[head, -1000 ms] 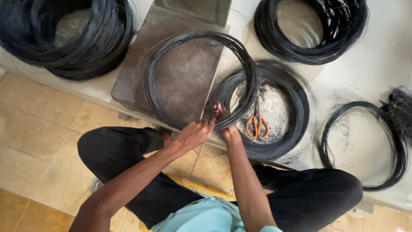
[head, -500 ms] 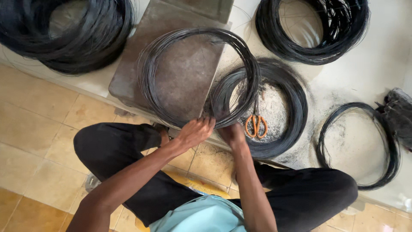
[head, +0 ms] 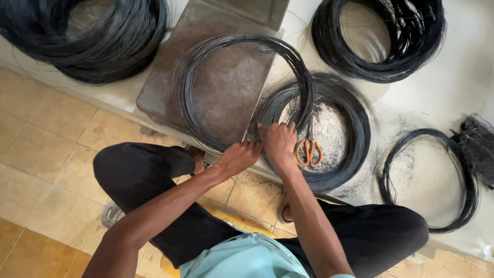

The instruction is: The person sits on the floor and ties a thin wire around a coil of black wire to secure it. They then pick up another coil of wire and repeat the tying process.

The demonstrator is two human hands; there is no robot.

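**Coils of black wire all over, both hands on one loop**

Biggest thing in view is the pale work surface (head: 442,98) that runs across the top and right, raised a bit above the tan tiled floor (head: 46,154). Sitting on it is a flat grey-brown slab (head: 226,87), tilted a little in the picture.

Then the wire. There's a fat heavy coil (head: 103,41) at top left, partly cut off by the edge, and another thick coil (head: 381,51) at top right. A medium dark coil (head: 350,144) lies flat in the middle on a dusty patch. A thinner single ring (head: 463,206) sits off to the right, well apart from the hands, with a crumpled dark cloth (head: 476,146) just beside it.

The one being worked on is the thin wire loop (head: 206,56), which lies mostly on the slab and overlaps the medium coil on its right side. Its near edge comes right down to the hands.

The left hand (head: 239,157) is curled around the strands at the near edge of the loop, fingers closed on them. The right hand (head: 279,144) is just beside it, touching it, fingers bent down and pressed onto the same bunch of wire. Looks like a grip, but the fingertips are buried in the strands.

Smallest bit: orange-handled scissors (head: 309,153) lying inside the medium coil, just right of the right hand.
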